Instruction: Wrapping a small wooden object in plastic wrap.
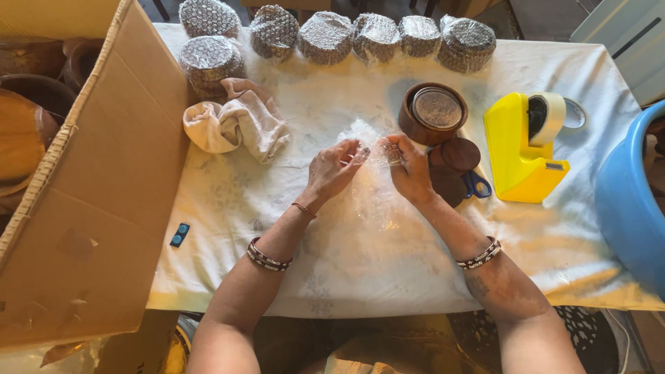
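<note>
- Seven round bundles wrapped in bubble wrap (325,36) sit at the far edge of the table (388,277): six in a row, with one more in front at the left end.
- One round wooden container (432,113) stands open, and a flat disc lies inside it; one dark wooden lid (455,154) rests just beside it.
- One yellow tape dispenser (523,149), one pair of blue-handled scissors (476,184), one crumpled beige cloth (234,125), one open cardboard box (90,208) and one blue tub (634,201) complete the count.
- The left hand (334,168) pinches the clear bubble wrap sheet (370,187) between curled fingertips.
- The right hand (409,166) grips the same sheet, fingers bent and closed on its upper edge.
- The sheet lies crinkled and glossy on the white patterned tablecloth, centre of the table, between both hands.
</note>
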